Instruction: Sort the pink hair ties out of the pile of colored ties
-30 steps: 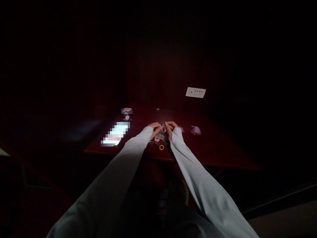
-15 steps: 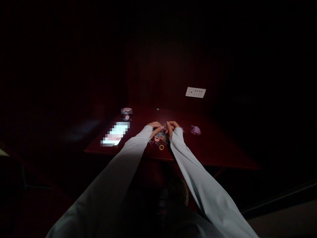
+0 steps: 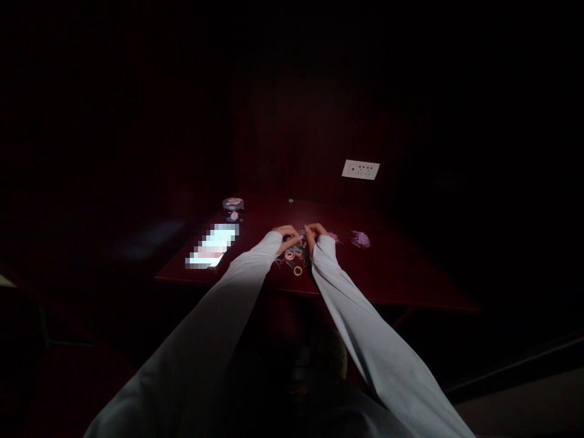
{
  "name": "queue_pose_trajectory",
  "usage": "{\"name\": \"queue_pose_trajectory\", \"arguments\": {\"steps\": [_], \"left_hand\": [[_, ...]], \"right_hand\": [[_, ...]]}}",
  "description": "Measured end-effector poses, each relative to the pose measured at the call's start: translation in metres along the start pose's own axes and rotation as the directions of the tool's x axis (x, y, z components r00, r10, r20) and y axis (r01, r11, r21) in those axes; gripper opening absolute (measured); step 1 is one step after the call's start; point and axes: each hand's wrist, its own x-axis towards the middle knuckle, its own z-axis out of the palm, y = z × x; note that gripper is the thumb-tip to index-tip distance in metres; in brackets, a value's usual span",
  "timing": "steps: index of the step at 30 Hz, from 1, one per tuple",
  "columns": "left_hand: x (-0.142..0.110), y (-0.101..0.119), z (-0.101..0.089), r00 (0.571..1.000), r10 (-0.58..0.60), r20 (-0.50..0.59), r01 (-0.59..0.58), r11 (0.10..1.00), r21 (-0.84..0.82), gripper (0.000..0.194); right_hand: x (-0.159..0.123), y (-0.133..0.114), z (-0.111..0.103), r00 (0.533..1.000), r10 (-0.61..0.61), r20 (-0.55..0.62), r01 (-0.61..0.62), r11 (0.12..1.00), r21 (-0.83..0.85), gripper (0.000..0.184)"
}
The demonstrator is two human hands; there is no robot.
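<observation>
My left hand (image 3: 286, 236) and my right hand (image 3: 314, 233) meet over a dark red table (image 3: 392, 274), fingers curled and pinched together on something small between them that I cannot make out. Under and just before the hands lies a scatter of small coloured elastic rings (image 3: 292, 260), one yellow ring (image 3: 298, 271) nearest me. Both arms wear pale long sleeves.
A small heap of pale purple bands (image 3: 360, 239) lies right of the hands. A round clear container (image 3: 233, 208) stands at the back left, a bright lit rectangle (image 3: 212, 246) beside it. A white socket plate (image 3: 360, 170) is on the wall behind. The room is very dark.
The two hands have drawn slightly closer together; their fingers shift over the small thing. Everything on the table stays where it was.
</observation>
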Motion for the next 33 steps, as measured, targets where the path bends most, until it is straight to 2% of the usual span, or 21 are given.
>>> {"name": "queue_pose_trajectory", "arguments": {"steps": [10, 13, 15, 18, 21, 25, 28, 33], "left_hand": [[-0.001, 0.003, 0.000, 0.998, -0.048, -0.027, 0.050, 0.998, 0.050, 0.029], [-0.002, 0.005, 0.000, 0.998, -0.050, -0.040, 0.052, 0.998, 0.039, 0.030], [-0.002, 0.004, -0.001, 0.998, -0.052, -0.036, 0.053, 0.998, 0.039, 0.029], [-0.002, 0.002, -0.002, 0.998, -0.049, -0.030, 0.050, 0.998, 0.047, 0.026], [-0.002, 0.000, -0.001, 0.998, -0.045, -0.035, 0.047, 0.998, 0.048, 0.026], [-0.003, -0.001, -0.001, 0.998, -0.053, -0.037, 0.055, 0.998, 0.038, 0.026], [-0.004, -0.001, -0.001, 0.998, -0.055, -0.032, 0.056, 0.998, 0.025, 0.026], [-0.004, 0.000, -0.002, 0.998, -0.047, -0.030, 0.047, 0.999, 0.010, 0.026]], "right_hand": [[0.001, 0.009, 0.002, 0.998, 0.059, -0.003, -0.059, 0.995, 0.077, 0.053], [0.005, 0.012, -0.007, 0.998, 0.042, -0.039, -0.043, 0.999, -0.023, 0.055], [0.010, 0.017, -0.019, 0.992, -0.005, -0.124, -0.015, 0.986, -0.165, 0.053], [0.019, 0.030, -0.045, 0.954, -0.100, -0.284, -0.023, 0.916, -0.401, 0.048], [0.025, 0.045, -0.065, 0.945, -0.149, -0.290, -0.027, 0.850, -0.525, 0.045], [0.026, 0.057, -0.075, 0.967, -0.095, -0.236, -0.086, 0.752, -0.654, 0.045], [0.025, 0.058, -0.075, 0.968, -0.047, -0.248, -0.143, 0.706, -0.694, 0.044], [0.028, 0.054, -0.074, 0.926, -0.053, -0.373, -0.198, 0.773, -0.602, 0.050]]}}
